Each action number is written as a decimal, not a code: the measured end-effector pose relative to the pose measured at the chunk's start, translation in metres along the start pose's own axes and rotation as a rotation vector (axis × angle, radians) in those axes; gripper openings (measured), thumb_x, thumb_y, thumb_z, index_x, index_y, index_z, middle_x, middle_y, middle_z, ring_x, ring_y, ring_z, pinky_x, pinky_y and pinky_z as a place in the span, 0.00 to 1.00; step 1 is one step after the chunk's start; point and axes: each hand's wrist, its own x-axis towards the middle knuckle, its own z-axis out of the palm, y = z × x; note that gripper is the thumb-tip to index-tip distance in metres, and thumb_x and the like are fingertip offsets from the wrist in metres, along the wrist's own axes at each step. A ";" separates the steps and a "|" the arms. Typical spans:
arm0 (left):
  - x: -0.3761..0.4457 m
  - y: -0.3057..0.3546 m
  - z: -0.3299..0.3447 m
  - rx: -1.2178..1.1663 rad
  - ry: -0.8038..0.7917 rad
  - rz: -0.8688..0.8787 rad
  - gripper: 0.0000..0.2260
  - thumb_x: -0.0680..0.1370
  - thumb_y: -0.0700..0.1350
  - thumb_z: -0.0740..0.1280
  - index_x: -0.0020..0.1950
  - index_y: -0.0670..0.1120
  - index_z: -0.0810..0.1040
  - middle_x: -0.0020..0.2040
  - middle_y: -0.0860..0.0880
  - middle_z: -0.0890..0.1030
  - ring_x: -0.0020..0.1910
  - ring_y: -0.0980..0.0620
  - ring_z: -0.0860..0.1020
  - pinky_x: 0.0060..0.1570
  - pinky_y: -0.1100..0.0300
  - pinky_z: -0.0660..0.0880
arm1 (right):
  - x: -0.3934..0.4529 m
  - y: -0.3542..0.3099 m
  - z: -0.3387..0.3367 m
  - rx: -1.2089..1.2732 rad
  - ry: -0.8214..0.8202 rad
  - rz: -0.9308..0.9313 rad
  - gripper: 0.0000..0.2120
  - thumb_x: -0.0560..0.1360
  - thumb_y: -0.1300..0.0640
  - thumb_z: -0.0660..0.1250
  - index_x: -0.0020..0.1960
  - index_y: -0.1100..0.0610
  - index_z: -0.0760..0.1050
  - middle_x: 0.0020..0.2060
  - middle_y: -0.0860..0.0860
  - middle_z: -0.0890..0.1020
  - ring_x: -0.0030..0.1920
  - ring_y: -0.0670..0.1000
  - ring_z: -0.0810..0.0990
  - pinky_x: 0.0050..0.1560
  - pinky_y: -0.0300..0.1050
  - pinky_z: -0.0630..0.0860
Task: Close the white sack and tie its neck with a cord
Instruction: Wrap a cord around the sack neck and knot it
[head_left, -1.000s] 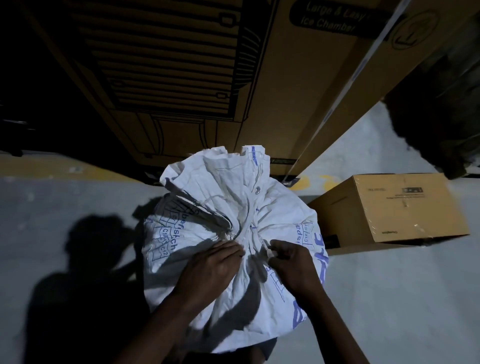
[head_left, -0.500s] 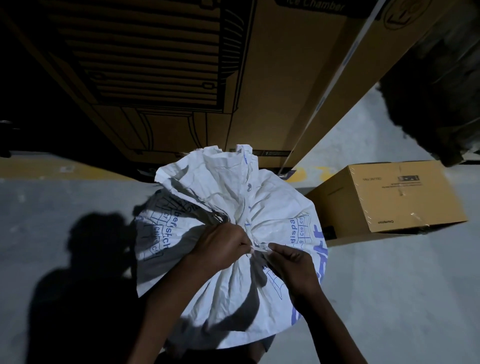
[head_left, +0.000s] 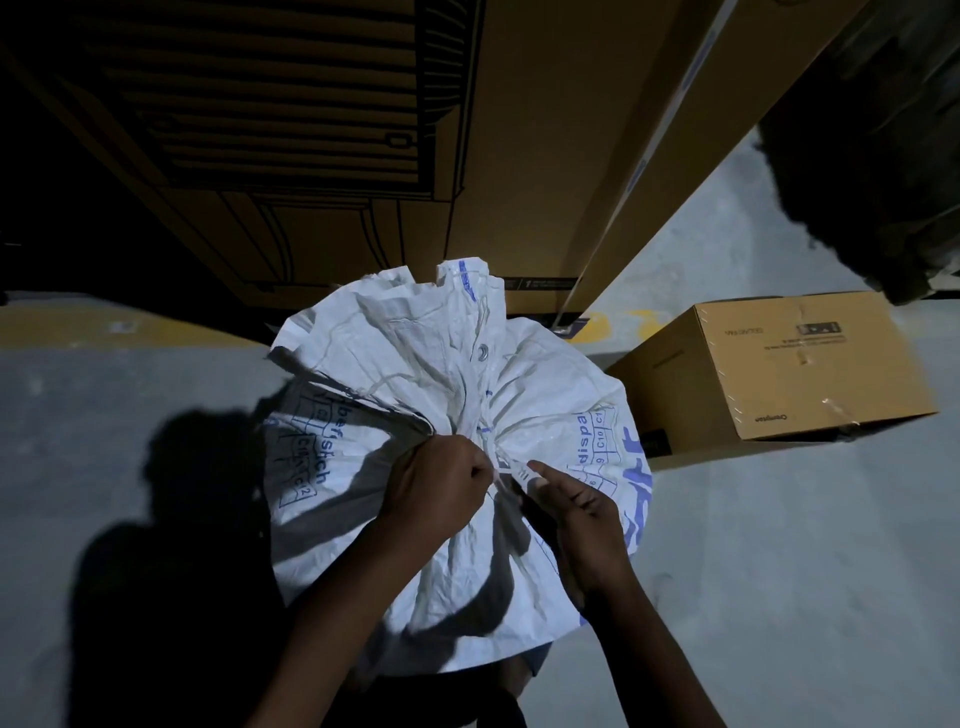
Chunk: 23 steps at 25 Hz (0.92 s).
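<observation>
The white sack (head_left: 519, 395) stands on the grey concrete floor (head_left: 779, 571) directly below the camera, bulging and full, though its contents are hidden by the woven fabric. Its top is bunched into a gathered neck near the middle, with creases radiating outward and a loose flap of the mouth standing up on the far side, where a small metal eyelet (head_left: 483, 353) shows. Blue print runs across the fabric: partial words that read like "dispa" on the right side and "befisch" on the left, with small grid boxes marked C1, C10, C2 and 9; the rest is folded away.

The left hand (head_left: 441, 488) is clenched into a fist around the gathered neck. The right hand (head_left: 576, 509) is just beside it, thumb and forefinger pinching a thin whitish cord (head_left: 511, 467) at the neck; how far the cord goes round cannot be told.

Behind the sack stands a tall cardboard carton (head_left: 519, 130) with a line drawing of an appliance printed in black and a pale strap running down one edge. To the right, a small cardboard box (head_left: 789, 374) lies on the floor, closed, near the sack, with a dark printed label on its top and a brand word on its side, too small to read surely. A yellow painted line (head_left: 104, 325) crosses the floor at the left.
</observation>
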 end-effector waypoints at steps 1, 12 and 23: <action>-0.002 0.000 0.001 -0.004 0.017 0.002 0.11 0.73 0.45 0.66 0.34 0.41 0.71 0.33 0.43 0.75 0.32 0.47 0.76 0.34 0.51 0.77 | 0.000 0.002 0.000 0.011 -0.002 0.004 0.11 0.82 0.67 0.66 0.60 0.62 0.85 0.55 0.59 0.88 0.59 0.59 0.87 0.67 0.58 0.78; -0.011 0.021 -0.006 0.018 0.073 -0.139 0.18 0.73 0.52 0.66 0.27 0.46 0.65 0.37 0.46 0.82 0.40 0.46 0.81 0.40 0.55 0.76 | -0.005 0.005 0.009 -0.192 0.092 -0.122 0.12 0.80 0.63 0.71 0.59 0.52 0.87 0.55 0.50 0.89 0.58 0.52 0.87 0.66 0.57 0.80; -0.015 0.022 0.001 -0.001 0.091 -0.111 0.17 0.77 0.52 0.65 0.31 0.45 0.73 0.36 0.47 0.81 0.39 0.48 0.80 0.36 0.57 0.70 | -0.010 0.011 0.022 -0.239 0.158 -0.175 0.11 0.78 0.62 0.74 0.58 0.52 0.87 0.52 0.46 0.90 0.57 0.47 0.87 0.65 0.54 0.81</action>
